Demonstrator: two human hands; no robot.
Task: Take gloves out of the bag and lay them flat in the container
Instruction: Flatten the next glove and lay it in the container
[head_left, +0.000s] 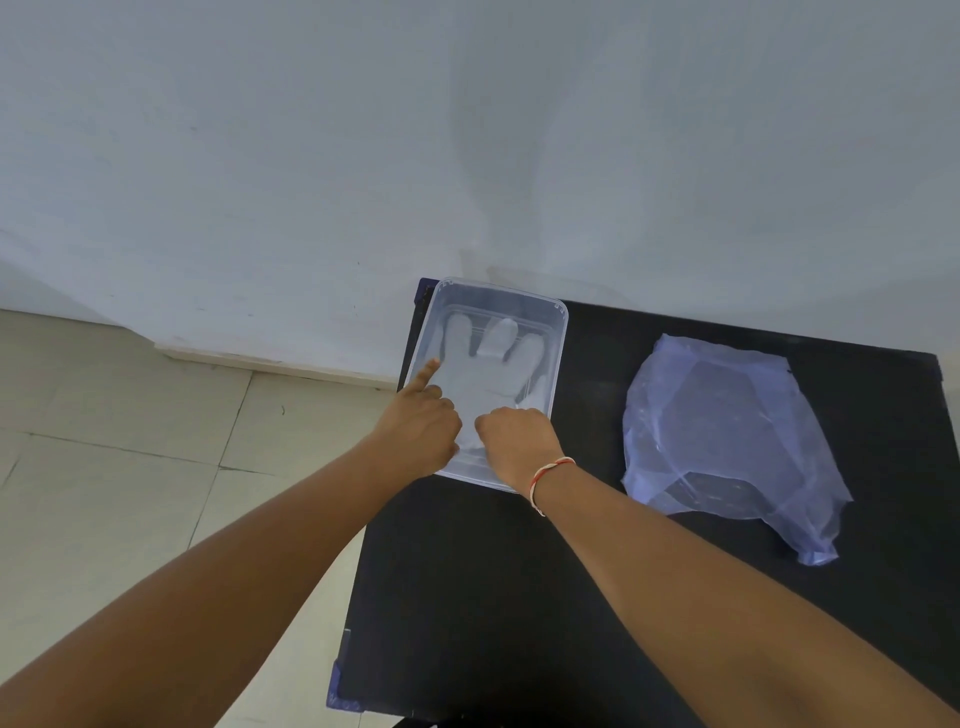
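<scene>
Both hands are pressing the glove (488, 384) flat in the container (558, 332); its long axis is pointing toward twelve o'clock. The left hand (421, 426) is extending its forefinger, the right hand (511, 436) seemingly curling loosely, gripping nothing.

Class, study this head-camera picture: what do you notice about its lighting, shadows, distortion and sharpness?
Head view: soft, even light with no harsh glare; a faint broad shadow falls on the wall. Wide-angle distortion stretches the forearms and bends the table edges. The pale glove shows low contrast through the clear container, and the bag looks hazy. Both hands, left and right, look reasonably sharp.
</scene>
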